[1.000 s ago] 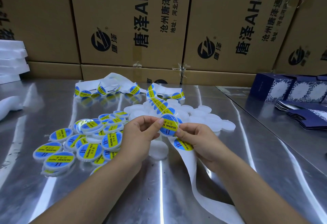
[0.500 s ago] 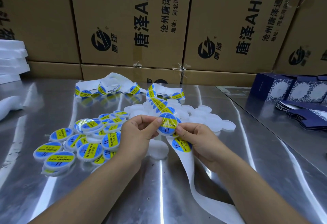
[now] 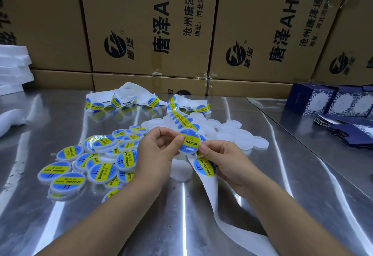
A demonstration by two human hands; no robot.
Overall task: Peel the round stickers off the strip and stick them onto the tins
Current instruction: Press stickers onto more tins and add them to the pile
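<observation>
Left hand (image 3: 156, 150) and right hand (image 3: 226, 162) pinch the round white tin (image 3: 189, 143), its blue-and-yellow sticker seemingly seated; press outward from twelve o'clock.

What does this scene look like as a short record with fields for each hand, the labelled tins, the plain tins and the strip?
left hand: pinching held tin at its left edge
right hand: fingertips at the tin's right edge
labelled tins: heap left of the hands
plain tins: cluster beyond the hands
sticker strip: next sticker under the right hand
table: shiny metal
</observation>
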